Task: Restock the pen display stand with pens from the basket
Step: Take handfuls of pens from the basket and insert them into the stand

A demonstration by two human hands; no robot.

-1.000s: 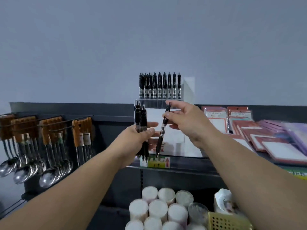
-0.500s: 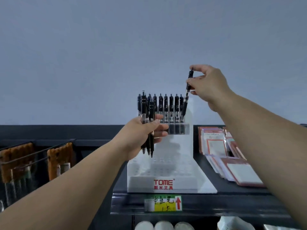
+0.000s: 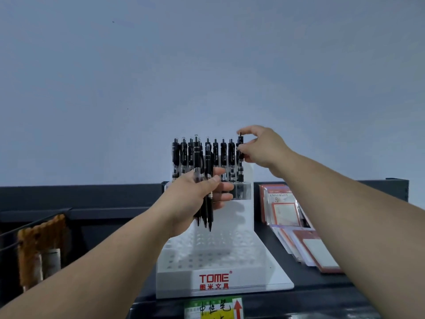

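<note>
The right hand [image 3: 264,148] pinches a black pen [image 3: 240,168] upright at the right end of the TOME pen display stand [image 3: 230,261]'s top row; the left hand [image 3: 190,199] grips a bundle of pens [image 3: 208,162] before it.

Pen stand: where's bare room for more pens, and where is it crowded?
Free: the lower stepped rows of holes on the pen stand, between the TOME logo and the spare pens that the left hand grips. Crowded: the top row, packed with pens, where the right hand pinches the end pen.
</note>
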